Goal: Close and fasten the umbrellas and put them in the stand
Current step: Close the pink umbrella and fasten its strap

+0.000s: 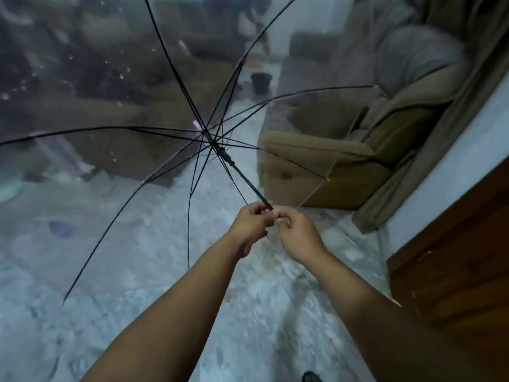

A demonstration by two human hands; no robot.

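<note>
Transparent umbrella (pixel 115 86) fully open, canopy fanning 9-to-1 o'clock; left hand (pixel 249 226) and right hand (pixel 296 234) both pinching shaft (pixel 248 183) low, centre frame; risk: runner (pixel 224 154) far off, ribs may snag armchair (pixel 316 164).

One umbrella (pixel 154 86), two hands (pixel 275 227), one bucket (pixel 260 81)
</note>
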